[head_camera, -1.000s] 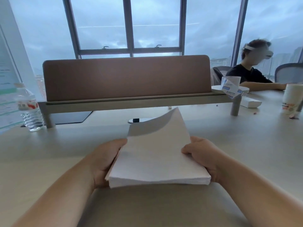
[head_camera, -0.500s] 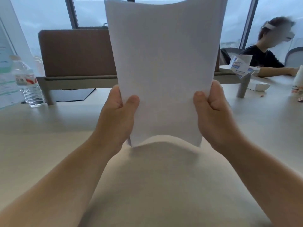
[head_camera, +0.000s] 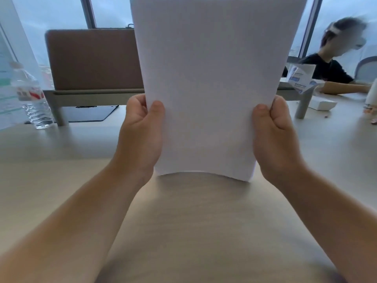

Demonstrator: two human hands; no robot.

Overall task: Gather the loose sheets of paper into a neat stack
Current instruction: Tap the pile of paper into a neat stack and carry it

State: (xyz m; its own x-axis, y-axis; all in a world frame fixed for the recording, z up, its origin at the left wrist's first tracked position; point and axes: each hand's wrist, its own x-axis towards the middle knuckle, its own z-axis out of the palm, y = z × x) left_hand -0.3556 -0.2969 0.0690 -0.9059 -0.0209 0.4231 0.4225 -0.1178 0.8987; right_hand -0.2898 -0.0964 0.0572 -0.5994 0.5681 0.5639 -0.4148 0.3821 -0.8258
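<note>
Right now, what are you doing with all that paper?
A person is holding a stack of white paper upright above the desk, with the left hand gripping its left edge and the right hand gripping its right edge. The bottom edge bows upward. A water bottle stands at the far left, and another person sits at the far right.

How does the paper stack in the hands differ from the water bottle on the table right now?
The paper stack is held upright off the table by the left hand and right hand; the water bottle stands untouched at far left. The paper stack is opaque white and bowed; the water bottle is clear, with a red-and-white label. Both are upright.
</note>
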